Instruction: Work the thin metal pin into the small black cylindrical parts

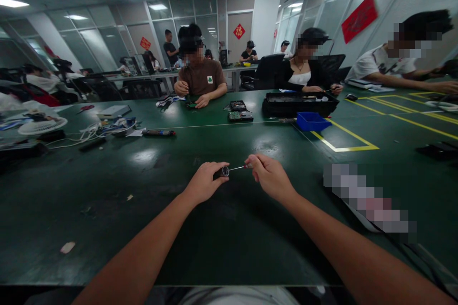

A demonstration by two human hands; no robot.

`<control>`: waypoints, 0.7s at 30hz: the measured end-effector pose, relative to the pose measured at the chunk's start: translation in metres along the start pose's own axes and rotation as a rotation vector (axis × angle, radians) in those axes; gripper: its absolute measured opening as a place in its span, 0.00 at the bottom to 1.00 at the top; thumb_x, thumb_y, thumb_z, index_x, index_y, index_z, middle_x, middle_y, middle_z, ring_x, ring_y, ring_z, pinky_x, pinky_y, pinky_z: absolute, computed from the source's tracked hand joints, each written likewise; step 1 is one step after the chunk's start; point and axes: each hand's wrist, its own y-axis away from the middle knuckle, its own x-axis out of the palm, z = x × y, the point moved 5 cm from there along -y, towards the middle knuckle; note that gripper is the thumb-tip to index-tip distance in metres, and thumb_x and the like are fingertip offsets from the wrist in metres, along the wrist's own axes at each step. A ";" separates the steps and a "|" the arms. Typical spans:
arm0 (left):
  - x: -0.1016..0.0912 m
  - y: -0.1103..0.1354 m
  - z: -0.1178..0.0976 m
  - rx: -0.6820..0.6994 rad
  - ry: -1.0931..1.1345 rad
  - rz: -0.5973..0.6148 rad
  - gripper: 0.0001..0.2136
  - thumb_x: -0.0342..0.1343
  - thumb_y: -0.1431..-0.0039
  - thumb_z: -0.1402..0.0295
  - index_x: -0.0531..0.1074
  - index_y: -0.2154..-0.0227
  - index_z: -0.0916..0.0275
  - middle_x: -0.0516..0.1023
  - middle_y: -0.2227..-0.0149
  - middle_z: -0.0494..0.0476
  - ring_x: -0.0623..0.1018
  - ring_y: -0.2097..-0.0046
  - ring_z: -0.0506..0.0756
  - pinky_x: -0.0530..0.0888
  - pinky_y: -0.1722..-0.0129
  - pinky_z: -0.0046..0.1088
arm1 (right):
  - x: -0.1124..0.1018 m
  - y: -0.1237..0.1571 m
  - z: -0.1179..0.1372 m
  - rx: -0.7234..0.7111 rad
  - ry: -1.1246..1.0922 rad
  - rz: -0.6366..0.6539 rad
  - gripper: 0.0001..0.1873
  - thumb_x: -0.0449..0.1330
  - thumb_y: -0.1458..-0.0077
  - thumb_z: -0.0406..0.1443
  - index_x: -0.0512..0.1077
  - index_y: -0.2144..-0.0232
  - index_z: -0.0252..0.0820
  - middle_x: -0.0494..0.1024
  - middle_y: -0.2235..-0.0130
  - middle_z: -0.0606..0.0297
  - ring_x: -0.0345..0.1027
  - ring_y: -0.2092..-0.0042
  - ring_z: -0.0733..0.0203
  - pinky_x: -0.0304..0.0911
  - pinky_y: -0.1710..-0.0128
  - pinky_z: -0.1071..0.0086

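Observation:
Both my hands meet over the middle of the dark green table. My left hand is closed around a dark screwdriver handle with a round metal collar facing right. My right hand pinches the end of a thin metal bit that points into the collar. The two hands are a short gap apart, level with each other, a little above the table surface.
Across the table sit three people working. Near them lie a black tray, a blue bin, circuit boards and a second screwdriver. Cables and a white fan are at the left. Yellow tape lines mark the right.

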 end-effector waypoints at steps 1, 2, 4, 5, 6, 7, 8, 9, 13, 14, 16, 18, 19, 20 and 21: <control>0.000 0.000 0.000 -0.003 -0.002 0.002 0.20 0.59 0.39 0.66 0.70 0.44 0.55 0.77 0.53 0.56 0.74 0.51 0.59 0.69 0.48 0.41 | 0.000 0.000 -0.001 0.011 -0.003 -0.003 0.18 0.50 0.37 0.47 0.74 0.67 0.44 0.66 0.82 0.71 0.61 0.79 0.62 0.53 0.77 0.68; 0.000 0.000 0.000 -0.007 -0.003 0.007 0.20 0.59 0.39 0.66 0.70 0.44 0.54 0.77 0.53 0.56 0.74 0.51 0.59 0.69 0.48 0.41 | 0.001 0.000 -0.001 0.011 -0.010 -0.008 0.16 0.51 0.37 0.46 0.74 0.65 0.44 0.67 0.81 0.71 0.61 0.79 0.62 0.53 0.77 0.68; -0.001 0.000 0.000 -0.016 -0.005 0.012 0.20 0.58 0.38 0.66 0.69 0.43 0.54 0.77 0.53 0.56 0.74 0.50 0.59 0.69 0.48 0.42 | 0.001 0.000 -0.002 -0.011 -0.032 -0.025 0.13 0.52 0.39 0.43 0.73 0.60 0.45 0.71 0.77 0.69 0.64 0.76 0.61 0.55 0.76 0.68; -0.001 0.000 0.001 -0.019 -0.005 0.011 0.20 0.58 0.38 0.66 0.69 0.43 0.55 0.77 0.53 0.56 0.74 0.50 0.59 0.69 0.47 0.42 | 0.001 0.000 -0.003 -0.020 -0.044 -0.027 0.13 0.53 0.40 0.42 0.73 0.58 0.45 0.72 0.74 0.69 0.65 0.74 0.61 0.56 0.74 0.67; -0.001 0.000 0.001 -0.021 -0.005 0.007 0.20 0.58 0.38 0.66 0.69 0.43 0.55 0.77 0.52 0.57 0.74 0.50 0.59 0.69 0.47 0.42 | 0.002 0.000 -0.004 -0.020 -0.053 -0.021 0.13 0.53 0.40 0.41 0.72 0.56 0.46 0.73 0.72 0.68 0.65 0.73 0.61 0.57 0.73 0.67; -0.001 0.000 0.002 -0.022 -0.004 0.000 0.20 0.58 0.38 0.66 0.69 0.43 0.55 0.77 0.52 0.57 0.74 0.49 0.59 0.69 0.47 0.42 | 0.002 0.001 -0.005 -0.014 -0.054 -0.006 0.13 0.52 0.39 0.41 0.72 0.56 0.46 0.73 0.72 0.68 0.66 0.72 0.60 0.58 0.72 0.67; -0.002 0.000 0.003 -0.022 -0.002 -0.007 0.20 0.58 0.38 0.66 0.69 0.44 0.56 0.77 0.52 0.57 0.74 0.49 0.59 0.68 0.46 0.42 | 0.003 0.001 -0.006 -0.006 -0.046 0.012 0.13 0.51 0.39 0.41 0.72 0.58 0.46 0.72 0.72 0.68 0.65 0.72 0.60 0.57 0.72 0.67; -0.002 0.000 0.003 -0.021 0.000 -0.009 0.19 0.58 0.38 0.66 0.70 0.44 0.56 0.77 0.51 0.57 0.74 0.49 0.59 0.68 0.46 0.42 | 0.004 0.001 -0.007 0.000 -0.035 0.026 0.13 0.50 0.38 0.42 0.73 0.59 0.46 0.71 0.73 0.68 0.65 0.72 0.60 0.57 0.72 0.67; -0.001 0.000 0.001 -0.017 0.000 -0.008 0.19 0.58 0.38 0.66 0.70 0.44 0.56 0.77 0.51 0.57 0.74 0.49 0.59 0.69 0.46 0.42 | 0.003 -0.001 -0.012 0.033 -0.094 -0.023 0.13 0.52 0.39 0.43 0.71 0.59 0.46 0.71 0.72 0.69 0.64 0.72 0.61 0.58 0.71 0.66; -0.001 -0.001 0.000 -0.020 -0.001 -0.007 0.19 0.58 0.38 0.67 0.70 0.44 0.56 0.77 0.52 0.57 0.74 0.49 0.59 0.69 0.46 0.43 | 0.002 -0.002 -0.013 0.039 -0.152 -0.058 0.12 0.54 0.41 0.42 0.70 0.58 0.46 0.72 0.71 0.69 0.65 0.71 0.60 0.59 0.70 0.66; -0.003 -0.001 -0.003 -0.034 0.001 -0.018 0.19 0.58 0.39 0.67 0.70 0.44 0.56 0.77 0.51 0.57 0.74 0.49 0.60 0.69 0.45 0.43 | 0.003 -0.004 -0.015 0.046 -0.277 -0.099 0.11 0.59 0.45 0.43 0.70 0.60 0.45 0.74 0.69 0.67 0.67 0.68 0.60 0.63 0.66 0.66; -0.005 -0.002 -0.006 -0.041 0.020 -0.041 0.19 0.58 0.38 0.68 0.70 0.44 0.56 0.76 0.50 0.58 0.74 0.48 0.60 0.68 0.44 0.43 | 0.005 -0.006 -0.020 0.083 -0.423 -0.108 0.13 0.62 0.47 0.44 0.71 0.63 0.44 0.76 0.67 0.64 0.69 0.66 0.59 0.64 0.63 0.65; -0.006 -0.002 -0.008 -0.035 0.032 -0.051 0.19 0.58 0.38 0.68 0.70 0.44 0.56 0.76 0.49 0.57 0.74 0.47 0.59 0.68 0.44 0.43 | 0.006 -0.007 -0.023 0.125 -0.503 -0.102 0.14 0.62 0.48 0.46 0.72 0.64 0.43 0.76 0.67 0.63 0.70 0.66 0.59 0.65 0.63 0.64; -0.006 -0.003 -0.009 -0.021 0.044 -0.056 0.19 0.58 0.38 0.67 0.69 0.44 0.56 0.76 0.49 0.57 0.74 0.47 0.59 0.68 0.44 0.42 | 0.007 -0.008 -0.028 0.177 -0.580 -0.102 0.15 0.62 0.48 0.47 0.72 0.65 0.43 0.76 0.68 0.63 0.70 0.67 0.59 0.65 0.64 0.64; -0.007 -0.003 -0.010 -0.003 0.050 -0.054 0.20 0.58 0.38 0.67 0.69 0.44 0.55 0.75 0.49 0.57 0.74 0.47 0.59 0.68 0.44 0.42 | 0.009 -0.009 -0.033 0.239 -0.652 -0.086 0.16 0.61 0.48 0.49 0.72 0.66 0.43 0.75 0.70 0.63 0.69 0.69 0.59 0.65 0.66 0.63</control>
